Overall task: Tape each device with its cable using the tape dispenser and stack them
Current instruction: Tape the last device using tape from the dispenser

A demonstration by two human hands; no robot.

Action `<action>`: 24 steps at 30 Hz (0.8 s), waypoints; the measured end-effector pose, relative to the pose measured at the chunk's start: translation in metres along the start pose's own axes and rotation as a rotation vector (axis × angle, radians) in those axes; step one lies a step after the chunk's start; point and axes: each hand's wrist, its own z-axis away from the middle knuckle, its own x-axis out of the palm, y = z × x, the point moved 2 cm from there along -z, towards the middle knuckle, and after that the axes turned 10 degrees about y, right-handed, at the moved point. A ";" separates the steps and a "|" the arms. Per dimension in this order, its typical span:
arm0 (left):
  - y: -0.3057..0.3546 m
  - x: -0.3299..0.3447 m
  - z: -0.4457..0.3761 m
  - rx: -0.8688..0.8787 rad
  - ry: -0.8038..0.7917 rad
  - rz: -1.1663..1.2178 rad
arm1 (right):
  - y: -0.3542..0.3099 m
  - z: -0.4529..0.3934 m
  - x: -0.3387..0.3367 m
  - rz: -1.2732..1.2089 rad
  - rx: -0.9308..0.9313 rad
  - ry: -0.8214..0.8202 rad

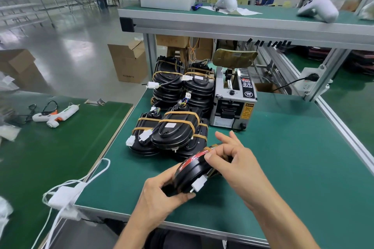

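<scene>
You hold one black device (190,170) tilted on edge just above the near part of the green table (283,168), its red-trimmed rim turned up toward you and its white connector (199,184) hanging off the near side. Your left hand (162,194) grips the device's lower end, fingers curled under it and thumb along the edge. Your right hand (232,159) pinches at the upper rim with thumb and forefinger, where a strip of amber tape (210,148) lies over the device; the other fingers fan loosely outward. Whether the tape is fully pressed down, you cannot tell from here.

Just beyond the device sit the stacks of taped devices (178,127), each banded with amber tape, with white plugs and coloured wires showing. Two taller stacks stand behind the nearer ones. Right of them, touching or nearly so, stands the tape dispenser (232,103), a grey box with a control panel and a roll on top.

On the neighbouring table to your left lies a white glue gun (56,115), and a white cable (81,184) drapes over the table's near corner.
</scene>
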 end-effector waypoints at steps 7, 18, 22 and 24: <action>0.006 0.001 0.002 -0.011 0.021 0.021 | 0.001 -0.002 0.000 0.021 -0.011 -0.002; 0.007 0.000 0.002 -0.008 0.011 0.020 | 0.002 0.000 0.003 0.050 -0.035 0.029; 0.008 0.001 0.002 -0.005 0.004 0.019 | 0.002 0.000 0.005 0.099 -0.059 0.056; 0.008 0.001 0.002 -0.002 0.000 0.018 | 0.003 0.001 0.007 0.139 -0.078 0.073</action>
